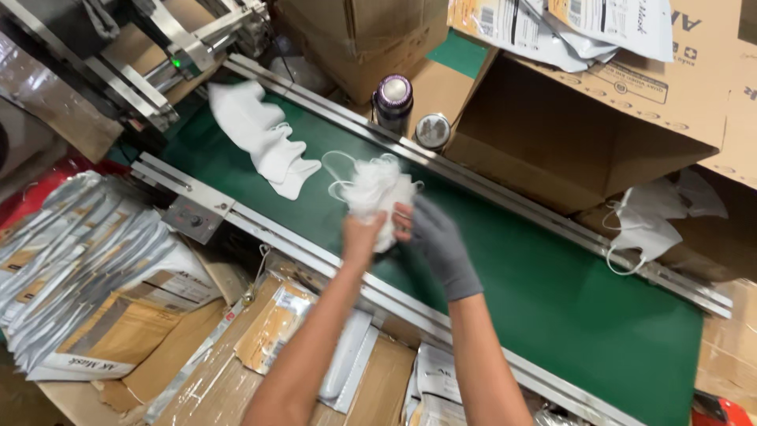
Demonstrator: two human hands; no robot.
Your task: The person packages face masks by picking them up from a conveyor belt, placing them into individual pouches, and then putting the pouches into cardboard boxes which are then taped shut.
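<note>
at frame centre, the bare left hand and the grey-gloved right hand both clench a bundle of white masks just above the green conveyor belt. ear loops hang loose from the bundle. risk: a loop could snag on the belt's metal rail, or masks could slip from the uneven grip. a second mask stack lies upper left.

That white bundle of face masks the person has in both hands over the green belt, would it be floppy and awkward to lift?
Probably floppy: the mask bundle bulges unevenly between the left hand and the gloved right hand. Its loose ear loops stick out, so they may snag or tangle. It looks light, since thin fabric fills it, and seems unlikely to roll on the green belt.
</note>
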